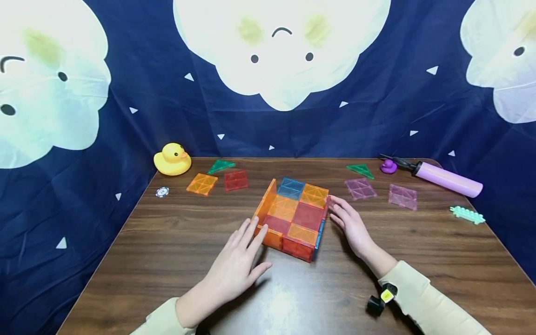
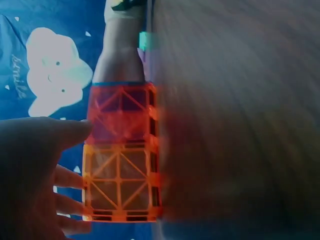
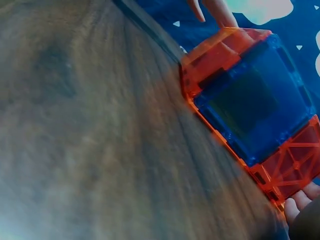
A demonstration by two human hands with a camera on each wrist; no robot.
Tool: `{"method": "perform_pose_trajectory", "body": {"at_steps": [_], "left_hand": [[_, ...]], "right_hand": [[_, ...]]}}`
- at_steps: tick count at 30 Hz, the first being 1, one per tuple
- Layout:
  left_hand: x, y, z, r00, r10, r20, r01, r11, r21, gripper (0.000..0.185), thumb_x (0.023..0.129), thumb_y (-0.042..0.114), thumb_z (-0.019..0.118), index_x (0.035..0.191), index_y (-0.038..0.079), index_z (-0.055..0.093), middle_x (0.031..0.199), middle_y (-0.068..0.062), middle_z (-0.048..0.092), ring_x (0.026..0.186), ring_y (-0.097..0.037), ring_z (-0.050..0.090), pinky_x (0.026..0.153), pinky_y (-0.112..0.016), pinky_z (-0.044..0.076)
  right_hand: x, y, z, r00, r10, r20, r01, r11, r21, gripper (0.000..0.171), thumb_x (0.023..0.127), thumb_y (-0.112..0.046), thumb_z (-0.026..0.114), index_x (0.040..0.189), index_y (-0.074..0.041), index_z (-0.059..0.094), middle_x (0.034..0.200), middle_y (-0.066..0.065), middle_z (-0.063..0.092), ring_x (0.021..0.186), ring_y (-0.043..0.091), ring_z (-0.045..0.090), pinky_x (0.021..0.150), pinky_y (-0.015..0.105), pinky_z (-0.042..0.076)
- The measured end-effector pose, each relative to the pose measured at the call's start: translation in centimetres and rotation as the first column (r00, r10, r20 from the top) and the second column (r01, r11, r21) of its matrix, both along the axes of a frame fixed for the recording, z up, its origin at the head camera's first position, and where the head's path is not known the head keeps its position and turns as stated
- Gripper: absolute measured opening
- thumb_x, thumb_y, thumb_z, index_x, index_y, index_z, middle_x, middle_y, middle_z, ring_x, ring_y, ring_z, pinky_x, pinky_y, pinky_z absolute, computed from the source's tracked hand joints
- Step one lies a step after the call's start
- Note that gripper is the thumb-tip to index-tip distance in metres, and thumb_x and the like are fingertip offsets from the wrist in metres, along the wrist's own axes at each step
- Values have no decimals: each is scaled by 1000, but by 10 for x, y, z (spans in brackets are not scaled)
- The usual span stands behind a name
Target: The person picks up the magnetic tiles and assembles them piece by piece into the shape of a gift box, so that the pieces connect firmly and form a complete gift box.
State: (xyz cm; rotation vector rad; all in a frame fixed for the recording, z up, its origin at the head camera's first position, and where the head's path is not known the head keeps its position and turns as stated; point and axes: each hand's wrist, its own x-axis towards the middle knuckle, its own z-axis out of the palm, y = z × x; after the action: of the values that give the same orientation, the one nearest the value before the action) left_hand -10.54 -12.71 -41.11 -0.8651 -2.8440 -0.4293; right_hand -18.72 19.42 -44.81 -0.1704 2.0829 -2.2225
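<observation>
A shallow box of see-through magnetic tiles [image 1: 310, 213] lies mid-table, with a floor of orange, red and blue squares and low walls on its left, near and right sides. My left hand [image 1: 234, 267] has its fingers extended, fingertips at the near left corner by the upright orange wall [image 1: 266, 203]. In the left wrist view, an orange tile [image 2: 118, 182] and a red tile [image 2: 120, 112] form the near wall. My right hand [image 1: 352, 230] rests its loosely bent fingers against the far part of the right wall. A blue tile [image 3: 260, 102] shows on that wall.
Loose orange [image 1: 202, 184], red [image 1: 236, 180] and green [image 1: 221, 165] tiles lie back left near a yellow duck [image 1: 172, 159] and poker chip [image 1: 162, 191]. Purple tiles [image 1: 361, 189], another green triangle [image 1: 360, 170], a purple duck [image 1: 388, 166], pump [image 1: 448, 178] and mint toy [image 1: 467, 214] lie right.
</observation>
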Motion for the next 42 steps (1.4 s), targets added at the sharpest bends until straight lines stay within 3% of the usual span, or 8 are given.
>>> {"method": "perform_pose_trajectory", "body": {"at_steps": [11, 16, 22, 26, 30, 35, 39, 42], "left_hand": [[-23, -13, -3, 997, 81, -4, -81, 997, 7, 81, 98, 50, 64, 156, 1, 38, 163, -23, 28, 148, -41, 29, 112, -62, 33], [-48, -17, 0, 970, 108, 216, -140, 980, 139, 83, 103, 59, 47, 160, 2, 26, 168, -16, 16, 150, -35, 27, 116, -54, 31], [-87, -19, 3, 904, -8, 429, -172, 909, 380, 76, 107, 51, 45, 162, 4, 21, 167, -13, 20, 151, -30, 26, 119, -49, 25], [-111, -16, 5, 833, -120, 540, -204, 841, 501, 69, 107, 43, 49, 163, 10, 24, 165, -13, 29, 149, -31, 30, 119, -51, 26], [-133, -14, 10, 707, -237, 666, -250, 797, 550, 68, 106, 45, 51, 164, 18, 26, 165, -7, 30, 150, -28, 28, 120, -52, 23], [-156, -11, 15, 571, -322, 755, -278, 789, 547, 66, 103, 48, 56, 161, 26, 34, 163, 1, 34, 150, -22, 26, 121, -51, 20], [-165, -5, 19, 526, -341, 779, -258, 809, 528, 67, 100, 51, 60, 159, 31, 37, 160, 5, 36, 149, -19, 27, 121, -49, 20], [-168, -2, 19, 522, -334, 785, -246, 822, 513, 71, 97, 53, 64, 159, 33, 37, 159, 5, 38, 147, -19, 30, 121, -48, 22]], "right_hand": [[36, 0, 2, 998, -13, -65, 17, 998, 60, 44, 111, -16, 41, 140, 16, 46, 142, 35, 48, 117, 8, 61, 98, 30, 51], [60, -3, 3, 984, 78, -160, -59, 990, 125, 37, 110, -8, 42, 134, 18, 52, 134, 37, 53, 115, 12, 63, 93, 33, 55], [82, -12, 4, 944, 214, -250, -167, 966, 195, 32, 108, -2, 44, 133, 14, 56, 130, 33, 58, 116, 16, 65, 92, 37, 56], [89, -21, 5, 932, 279, -231, -215, 940, 266, 30, 107, -2, 48, 132, 5, 61, 129, 23, 64, 114, 24, 66, 92, 36, 55], [92, -32, 7, 923, 333, -193, -261, 909, 324, 29, 106, -6, 52, 132, -4, 63, 129, 14, 67, 115, 27, 65, 93, 32, 54], [91, -47, 7, 905, 389, -174, -321, 891, 320, 29, 105, -5, 54, 133, -3, 62, 129, 14, 66, 117, 27, 64, 96, 29, 52], [89, -53, 6, 880, 430, -203, -347, 873, 344, 31, 103, -2, 57, 133, -3, 61, 127, 15, 67, 118, 27, 64, 98, 30, 51], [85, -50, 7, 838, 486, -248, -377, 844, 382, 36, 101, 0, 59, 136, -3, 59, 126, 15, 67, 116, 29, 65, 97, 34, 53]]}}
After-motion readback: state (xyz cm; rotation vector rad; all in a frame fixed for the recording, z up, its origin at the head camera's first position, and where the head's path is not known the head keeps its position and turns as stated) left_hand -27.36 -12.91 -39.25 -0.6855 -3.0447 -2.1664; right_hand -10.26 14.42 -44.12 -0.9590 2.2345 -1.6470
